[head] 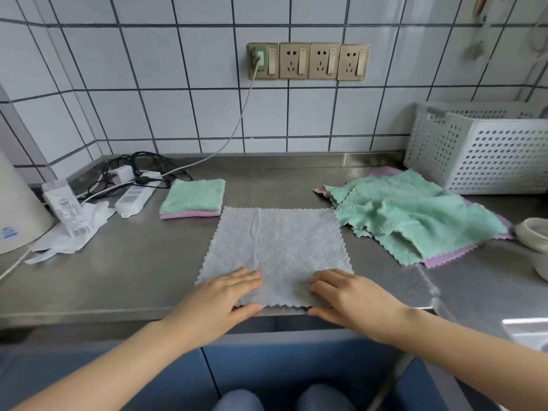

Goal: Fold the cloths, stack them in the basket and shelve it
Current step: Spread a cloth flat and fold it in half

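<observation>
A person's left hand (221, 295) and right hand (348, 295) press flat, fingers spread and gripping nothing, on the near edge of a pale grey quilted square cloth (277, 247) with pinked edges, spread open on the brushed steel counter (124, 268). The job appears to be at an early stage. Just beyond the grey cloth's far left corner sits a small folded stack, a mint-green cloth over a lilac one (194, 198), the only folding finished so far. To the right lies a rumpled heap of mint-green and lilac cloths (409, 215), still unfolded. The white perforated plastic basket (486, 152) stands at the far right against the tiled wall, touching or just behind that heap; nothing folded has reached it as far as can be seen, and shelving lies well ahead.

How many cloths the heap holds cannot be counted. The basket's inside is hidden by its wall and its right side is cut off by the frame. No shelf is in view. A pale round dish (533, 232) at the right edge is only partly visible.
</observation>
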A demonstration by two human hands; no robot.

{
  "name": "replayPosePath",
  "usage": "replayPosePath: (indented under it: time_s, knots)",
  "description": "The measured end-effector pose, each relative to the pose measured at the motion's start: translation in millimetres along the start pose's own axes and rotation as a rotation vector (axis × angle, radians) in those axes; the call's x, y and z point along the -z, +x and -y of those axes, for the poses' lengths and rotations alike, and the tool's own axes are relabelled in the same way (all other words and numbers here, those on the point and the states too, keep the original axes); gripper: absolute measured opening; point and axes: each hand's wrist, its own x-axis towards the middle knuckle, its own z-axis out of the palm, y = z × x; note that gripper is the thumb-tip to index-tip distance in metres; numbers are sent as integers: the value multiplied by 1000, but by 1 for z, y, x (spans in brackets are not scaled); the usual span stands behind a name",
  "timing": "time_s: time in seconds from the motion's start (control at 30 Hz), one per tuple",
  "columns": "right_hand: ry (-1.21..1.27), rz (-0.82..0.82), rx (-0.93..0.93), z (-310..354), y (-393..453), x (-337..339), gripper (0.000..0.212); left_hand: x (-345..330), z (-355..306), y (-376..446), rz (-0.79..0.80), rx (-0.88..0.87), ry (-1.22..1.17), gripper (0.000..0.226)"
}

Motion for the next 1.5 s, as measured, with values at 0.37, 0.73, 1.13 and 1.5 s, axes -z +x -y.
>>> replayPosePath:
  time_s: [0.37, 0.73, 1.13, 1.5]
  knots:
    - [-262, -228, 31, 12, 19, 2, 23, -2, -27, 19, -283, -89, 428, 35]
    - [-261, -179, -71, 13, 11, 6, 16, 1, -10, 18, -257, 0, 342, 15]
    - [729, 109, -336, -34, -26, 75, 33, 72, 29, -37, -184, 227, -570, 24]
    - [1044, -162, -1039, -90, 76, 12, 12, 40, 85, 66, -338, 739, -864, 13]
